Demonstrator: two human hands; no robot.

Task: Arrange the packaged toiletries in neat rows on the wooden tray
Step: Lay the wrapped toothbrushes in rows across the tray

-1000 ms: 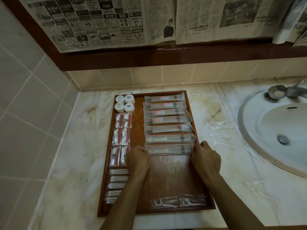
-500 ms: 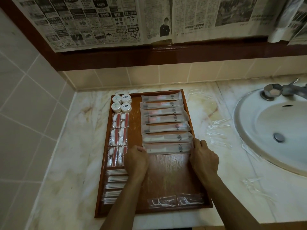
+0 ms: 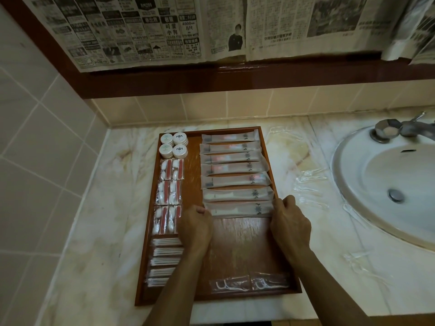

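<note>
Your left hand (image 3: 196,225) and right hand (image 3: 290,222) each pinch one end of the nearest long translucent toothbrush packet (image 3: 239,208), grip clamped at both ends so it squares up with the row above, along the right edge of the rectangular wooden tray (image 3: 235,250) on the marble worktop (image 3: 98,231).

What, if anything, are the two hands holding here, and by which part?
The nearest long packet in the right-hand row, still lying on the tray. The left hand pinches its left end, the right hand its right end.
</note>
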